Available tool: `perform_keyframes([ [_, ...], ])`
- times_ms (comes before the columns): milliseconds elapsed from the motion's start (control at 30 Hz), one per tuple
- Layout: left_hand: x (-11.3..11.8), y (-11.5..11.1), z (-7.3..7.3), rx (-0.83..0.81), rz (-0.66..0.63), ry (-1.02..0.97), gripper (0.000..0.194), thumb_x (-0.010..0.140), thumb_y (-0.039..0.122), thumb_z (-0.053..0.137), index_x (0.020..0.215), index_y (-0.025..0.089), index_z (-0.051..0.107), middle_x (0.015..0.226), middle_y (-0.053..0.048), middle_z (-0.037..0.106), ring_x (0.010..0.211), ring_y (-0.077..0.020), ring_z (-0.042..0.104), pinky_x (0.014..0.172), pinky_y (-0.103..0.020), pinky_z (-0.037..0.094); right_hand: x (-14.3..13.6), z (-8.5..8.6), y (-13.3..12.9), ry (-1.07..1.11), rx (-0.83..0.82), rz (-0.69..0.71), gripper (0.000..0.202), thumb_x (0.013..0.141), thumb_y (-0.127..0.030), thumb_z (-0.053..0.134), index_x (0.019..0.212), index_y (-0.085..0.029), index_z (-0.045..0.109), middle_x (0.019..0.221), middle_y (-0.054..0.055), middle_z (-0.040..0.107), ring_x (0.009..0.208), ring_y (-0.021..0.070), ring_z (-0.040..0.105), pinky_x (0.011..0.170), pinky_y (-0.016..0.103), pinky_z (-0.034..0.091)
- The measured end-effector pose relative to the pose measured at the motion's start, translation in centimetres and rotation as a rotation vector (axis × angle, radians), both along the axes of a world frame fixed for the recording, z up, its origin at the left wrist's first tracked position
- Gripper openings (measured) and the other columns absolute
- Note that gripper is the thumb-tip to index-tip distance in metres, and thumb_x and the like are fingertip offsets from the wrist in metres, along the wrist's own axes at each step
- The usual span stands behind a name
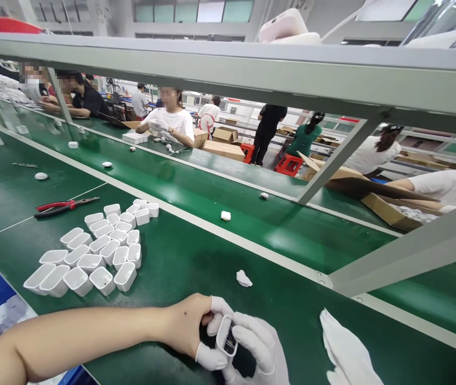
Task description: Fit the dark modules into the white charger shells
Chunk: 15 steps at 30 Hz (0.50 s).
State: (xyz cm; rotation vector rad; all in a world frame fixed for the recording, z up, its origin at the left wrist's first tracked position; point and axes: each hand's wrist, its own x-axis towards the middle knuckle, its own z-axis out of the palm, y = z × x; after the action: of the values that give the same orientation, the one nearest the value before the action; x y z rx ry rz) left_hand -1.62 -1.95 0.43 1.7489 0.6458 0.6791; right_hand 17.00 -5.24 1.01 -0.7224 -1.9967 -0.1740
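At the bottom centre, my left hand, with white covers on its fingertips, holds a small white open-topped case from its left side. Dark parts show inside the case. My right hand, in a white glove, grips the same case from the right with bent fingers. Its lower part is cut off by the frame edge. To the left, a cluster of similar white cups stands on the green bench.
Red-handled pliers lie behind the cups. A crumpled white piece and a white glove lie at right. Small white parts dot the green belt. A shelf post rises at right. Several people sit or stand beyond.
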Motion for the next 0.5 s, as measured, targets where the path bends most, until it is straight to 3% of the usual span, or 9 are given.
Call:
perform_keyframes([
  [133, 0.1, 0.0, -0.6, 0.033, -0.024, 0.056, 0.044, 0.050, 0.013, 0.074, 0.092, 0.018, 0.061, 0.066, 0.010, 0.045, 0.057, -0.0054, 0.039, 0.052, -0.016, 0.033, -0.4, 1.0, -0.2, -0.177, 0.007, 0.006, 0.010, 0.088, -0.013, 0.049, 0.090, -0.022, 0.054, 0.084, 0.002, 0.066, 0.061, 0.0152, 0.060, 0.056, 0.028, 0.043],
  [200, 0.1, 0.0, -0.9, 0.082, -0.014, 0.080, 0.040, 0.047, 0.011, 0.073, 0.083, 0.018, 0.058, 0.063, 0.011, 0.042, 0.054, -0.0043, 0.039, 0.051, -0.015, 0.032, -0.6, 1.4, -0.2, -0.263, -0.034, -0.020, 0.013, 0.085, -0.011, 0.046, 0.081, -0.021, 0.053, 0.078, 0.001, 0.066, 0.054, 0.0140, 0.054, 0.051, 0.028, 0.035],
  [300, 0.3, 0.0, -0.8, 0.164, -0.003, 0.128, 0.036, 0.047, 0.013, 0.075, 0.070, 0.018, 0.048, 0.060, 0.012, 0.040, 0.051, -0.0032, 0.037, 0.050, -0.016, 0.031, -0.7, 1.6, -0.2, -0.323, 0.043, -0.013, 0.016, 0.080, -0.008, 0.044, 0.080, -0.020, 0.055, 0.075, 0.001, 0.066, 0.048, 0.0124, 0.048, 0.048, 0.027, 0.030],
  [400, 0.4, 0.1, 0.2, 0.195, -0.025, 0.259, 0.035, 0.058, 0.024, 0.076, 0.066, 0.018, 0.043, 0.059, 0.011, 0.043, 0.050, -0.0040, 0.039, 0.051, -0.016, 0.032, -0.3, 0.9, 0.2, -0.313, 0.028, 0.012, 0.015, 0.077, -0.013, 0.046, 0.084, -0.020, 0.058, 0.076, 0.001, 0.066, 0.048, 0.0131, 0.047, 0.048, 0.028, 0.032],
  [500, 0.0, 0.4, 2.0, 0.327, 0.027, 0.501, 0.030, 0.074, 0.041, 0.070, 0.089, 0.020, 0.056, 0.074, 0.005, 0.061, 0.064, -0.0124, 0.056, 0.061, -0.022, 0.041, 0.5, -0.2, 1.8, -0.268, -0.221, 0.018, 0.007, 0.078, -0.018, 0.052, 0.076, -0.022, 0.056, 0.071, 0.000, 0.061, 0.057, 0.0158, 0.053, 0.055, 0.028, 0.041],
])
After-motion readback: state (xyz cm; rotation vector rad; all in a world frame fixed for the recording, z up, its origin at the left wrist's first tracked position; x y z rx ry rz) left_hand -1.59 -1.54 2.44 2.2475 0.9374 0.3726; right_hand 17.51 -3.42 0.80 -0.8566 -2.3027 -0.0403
